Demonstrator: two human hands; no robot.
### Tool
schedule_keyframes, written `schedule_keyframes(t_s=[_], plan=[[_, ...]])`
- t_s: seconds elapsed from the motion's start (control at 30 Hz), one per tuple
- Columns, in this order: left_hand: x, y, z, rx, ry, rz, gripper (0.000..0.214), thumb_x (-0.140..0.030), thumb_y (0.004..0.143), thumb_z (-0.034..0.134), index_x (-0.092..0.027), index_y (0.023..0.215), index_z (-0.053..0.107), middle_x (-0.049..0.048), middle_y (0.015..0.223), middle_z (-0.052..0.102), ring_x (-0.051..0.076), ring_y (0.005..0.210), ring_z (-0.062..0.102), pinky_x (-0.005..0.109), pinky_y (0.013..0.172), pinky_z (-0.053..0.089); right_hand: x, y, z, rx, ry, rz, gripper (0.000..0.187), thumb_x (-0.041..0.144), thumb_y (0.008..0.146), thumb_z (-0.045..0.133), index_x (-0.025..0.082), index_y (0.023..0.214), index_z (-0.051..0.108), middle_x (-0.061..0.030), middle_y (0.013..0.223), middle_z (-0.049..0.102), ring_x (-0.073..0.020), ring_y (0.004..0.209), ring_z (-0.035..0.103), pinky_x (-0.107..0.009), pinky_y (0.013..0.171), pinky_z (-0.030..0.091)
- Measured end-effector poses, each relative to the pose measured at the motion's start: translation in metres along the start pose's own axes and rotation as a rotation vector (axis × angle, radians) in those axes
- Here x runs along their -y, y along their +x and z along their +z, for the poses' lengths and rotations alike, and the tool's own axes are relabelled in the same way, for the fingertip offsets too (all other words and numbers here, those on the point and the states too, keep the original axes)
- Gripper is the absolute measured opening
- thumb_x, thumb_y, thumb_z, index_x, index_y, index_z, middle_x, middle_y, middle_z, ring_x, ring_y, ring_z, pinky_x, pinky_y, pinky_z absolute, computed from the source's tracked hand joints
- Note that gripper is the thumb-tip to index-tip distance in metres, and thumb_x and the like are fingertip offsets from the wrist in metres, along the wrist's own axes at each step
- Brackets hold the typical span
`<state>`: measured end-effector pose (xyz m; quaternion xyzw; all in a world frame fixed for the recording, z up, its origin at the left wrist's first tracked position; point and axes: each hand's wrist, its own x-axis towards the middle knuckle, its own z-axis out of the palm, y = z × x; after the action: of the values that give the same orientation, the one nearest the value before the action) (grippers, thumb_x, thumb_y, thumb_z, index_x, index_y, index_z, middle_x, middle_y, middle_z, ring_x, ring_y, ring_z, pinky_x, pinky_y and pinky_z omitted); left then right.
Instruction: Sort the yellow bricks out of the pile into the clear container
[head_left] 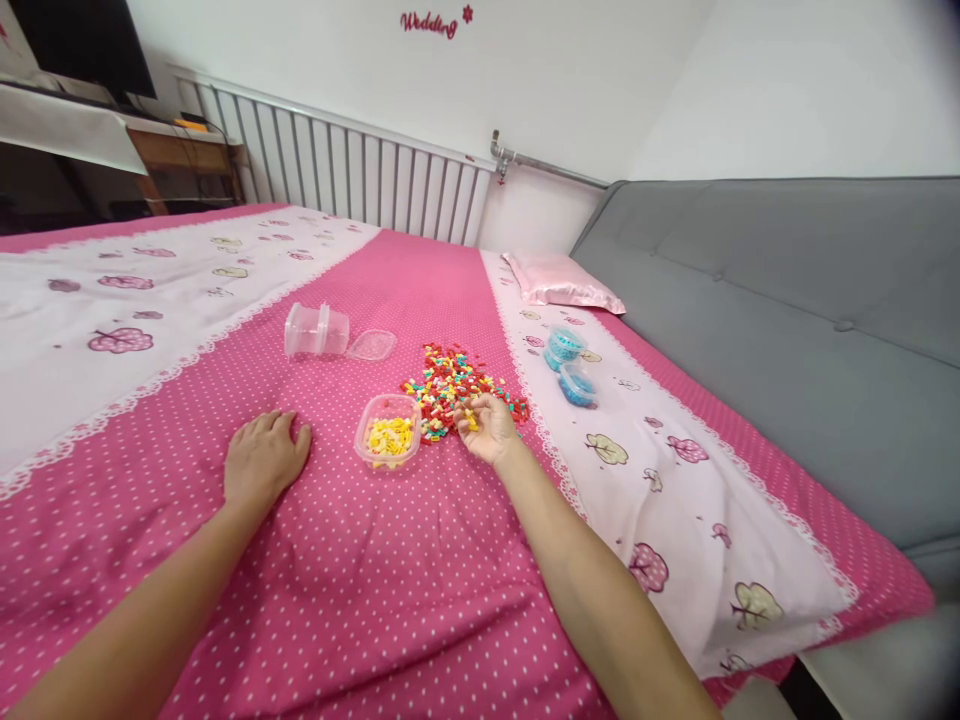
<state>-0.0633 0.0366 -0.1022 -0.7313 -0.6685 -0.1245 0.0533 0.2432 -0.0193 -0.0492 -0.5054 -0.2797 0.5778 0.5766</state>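
My left hand [264,458] lies flat on the pink dotted bedspread, palm down, with nothing in it. At the right edge of a heap of small coloured pieces [450,385], my right hand [489,428] is turned partly palm up, its fingers curled around a few small yellow pieces [472,420]. The heap mixes red, yellow, white and teal; the pieces are too small to name exactly. Between my hands stands a clear open tub [361,447] with yellow pieces inside.
Clear empty tubs [316,330] lie on their side beyond my left hand, beside a clear lid [373,345]. To the right, two tubs hold blue pieces [564,345] [577,386]. A pink pillow [562,281] rests near the grey headboard [780,270].
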Motion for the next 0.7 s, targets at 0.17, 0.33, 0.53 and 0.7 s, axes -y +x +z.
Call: schedule_keyframes(t_s=[0.17, 0.33, 0.53, 0.7], plan=[[-0.001, 0.0, -0.001, 0.006, 0.002, 0.004, 0.062, -0.046, 0.089, 0.022, -0.008, 0.127, 0.052, 0.0176, 0.131, 0.053, 0.032, 0.122, 0.046, 0.043, 0.106, 0.031, -0.016, 0.003, -0.001, -0.038, -0.108, -0.006, 0.006, 0.021, 0.063, 0.063, 0.017, 0.065, 0.06, 0.0049, 0.051, 0.05, -0.0052, 0.043, 0.039, -0.015, 0.038, 0.028], [-0.001, 0.0, -0.001, -0.005, -0.007, 0.005, 0.062, -0.046, 0.089, 0.022, -0.007, 0.127, 0.053, 0.0182, 0.131, 0.053, 0.033, 0.121, 0.047, 0.044, 0.105, 0.031, -0.04, 0.012, 0.0, -0.102, -0.388, -0.083, 0.013, 0.012, 0.051, 0.074, 0.02, 0.059, 0.069, 0.0036, 0.055, 0.062, -0.0111, 0.058, 0.054, -0.02, 0.054, 0.043], [0.0, 0.0, 0.0, -0.013, -0.009, 0.009, 0.062, -0.046, 0.089, 0.023, -0.008, 0.126, 0.053, 0.0187, 0.13, 0.054, 0.033, 0.12, 0.047, 0.044, 0.104, 0.032, -0.049, 0.016, 0.008, -0.189, -0.777, -0.173, 0.025, 0.009, 0.047, 0.078, 0.028, 0.042, 0.063, 0.002, 0.056, 0.064, -0.0181, 0.067, 0.06, -0.03, 0.07, 0.044], [-0.001, -0.001, -0.002, -0.002, -0.004, 0.004, 0.063, -0.046, 0.088, 0.022, -0.007, 0.127, 0.052, 0.0178, 0.132, 0.053, 0.032, 0.122, 0.046, 0.043, 0.106, 0.03, -0.047, 0.01, 0.018, -0.257, -0.91, -0.222, 0.028, 0.003, 0.05, 0.073, 0.024, 0.038, 0.059, -0.0009, 0.052, 0.059, -0.016, 0.064, 0.057, -0.026, 0.062, 0.041]])
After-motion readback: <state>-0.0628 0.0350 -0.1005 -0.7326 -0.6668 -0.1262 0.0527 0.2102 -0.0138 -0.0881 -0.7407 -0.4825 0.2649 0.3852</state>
